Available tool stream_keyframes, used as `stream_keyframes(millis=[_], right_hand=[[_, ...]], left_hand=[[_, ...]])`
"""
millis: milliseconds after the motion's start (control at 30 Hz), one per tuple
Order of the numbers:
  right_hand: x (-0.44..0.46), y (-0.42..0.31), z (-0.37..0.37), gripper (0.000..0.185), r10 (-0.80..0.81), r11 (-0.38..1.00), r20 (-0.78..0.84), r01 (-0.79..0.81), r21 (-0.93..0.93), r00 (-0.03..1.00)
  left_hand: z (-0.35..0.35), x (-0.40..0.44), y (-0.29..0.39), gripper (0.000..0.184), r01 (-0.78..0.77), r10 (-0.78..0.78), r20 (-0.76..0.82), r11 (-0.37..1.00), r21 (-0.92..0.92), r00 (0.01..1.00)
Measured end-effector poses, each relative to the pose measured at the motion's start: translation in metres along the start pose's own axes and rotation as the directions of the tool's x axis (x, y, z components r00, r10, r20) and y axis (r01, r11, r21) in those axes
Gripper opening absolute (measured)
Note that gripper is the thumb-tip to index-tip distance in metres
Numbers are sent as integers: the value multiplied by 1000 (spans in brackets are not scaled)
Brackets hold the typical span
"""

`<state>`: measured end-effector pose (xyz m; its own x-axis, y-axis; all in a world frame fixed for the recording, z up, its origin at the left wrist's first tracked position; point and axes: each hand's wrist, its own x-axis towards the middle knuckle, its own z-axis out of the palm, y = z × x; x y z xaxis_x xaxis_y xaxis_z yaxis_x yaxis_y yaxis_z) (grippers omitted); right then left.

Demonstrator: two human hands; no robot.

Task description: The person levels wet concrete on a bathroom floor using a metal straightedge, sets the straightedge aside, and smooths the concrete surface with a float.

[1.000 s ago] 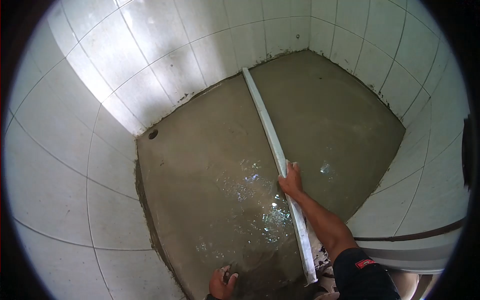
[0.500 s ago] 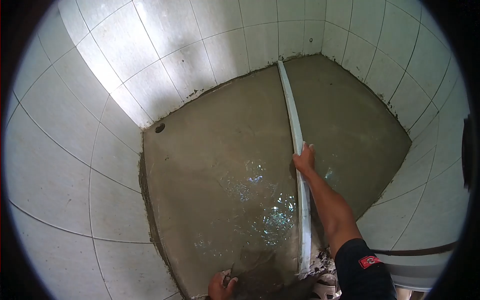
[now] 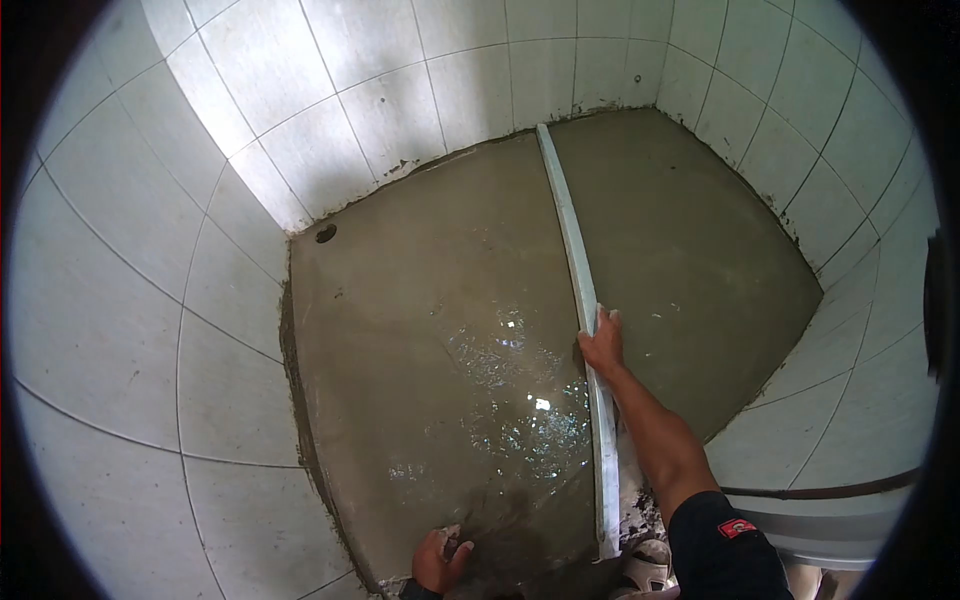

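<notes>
well, tiled walls (image 3: 390, 110) edge the wet grey floor (image 3: 420, 270); right hand (image 3: 604, 342) clasps a long bar (image 3: 566, 220); left hand (image 3: 437, 562) curled, hold unclear.

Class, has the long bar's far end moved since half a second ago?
Yes: the far end of the long bar moved left, nearer the dark floor hole.

The right hand (image 3: 602, 342) grips a long straightedge (image 3: 576, 255) running near to far across wet mortar (image 3: 420, 280); the left hand (image 3: 438, 562) is near, a drain hole (image 3: 326, 234) far left.

Bar (image 3: 564, 220) partly behind right grip (image 3: 602, 347)
</notes>
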<state>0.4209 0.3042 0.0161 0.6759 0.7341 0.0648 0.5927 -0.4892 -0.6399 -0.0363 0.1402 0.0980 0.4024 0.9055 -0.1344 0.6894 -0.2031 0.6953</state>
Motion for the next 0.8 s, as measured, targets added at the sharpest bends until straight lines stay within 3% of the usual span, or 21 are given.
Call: stream_keyframes(millis=[33, 333, 467, 567, 633, 767, 800], right_hand=[[-4, -2, 1, 75, -8, 1000, 19, 8, 14, 1000], [-50, -20, 12, 73, -29, 997, 46, 26, 71, 999], [-66, -21, 1, 76, -45, 992, 53, 39, 116, 998], [-50, -14, -3, 75, -22, 996, -28, 24, 87, 999], [-29, -6, -9, 75, 3, 997, -44, 1, 77, 999], [8, 6, -15, 75, 89, 996, -83, -88, 23, 993], [19, 12, -17, 75, 92, 996, -78, -92, 4, 993]], left_hand=[[0, -1, -2, 39, -71, 72, -37, 997, 12, 997], [-10, -20, -19, 40, 46, -48, -42, 998, -43, 998], [-6, -26, -20, 40, 20, -22, -58, 999, -32, 998], [-3, -28, -21, 40, -1, -2, -54, 999, -49, 999], [2, -28, -19, 40, 75, -75, -5, 997, -29, 997], [3, -21, -10, 40, 35, -36, -14, 997, -67, 999], [1, -19, -8, 37, 76, -73, 51, 996, -46, 996]])
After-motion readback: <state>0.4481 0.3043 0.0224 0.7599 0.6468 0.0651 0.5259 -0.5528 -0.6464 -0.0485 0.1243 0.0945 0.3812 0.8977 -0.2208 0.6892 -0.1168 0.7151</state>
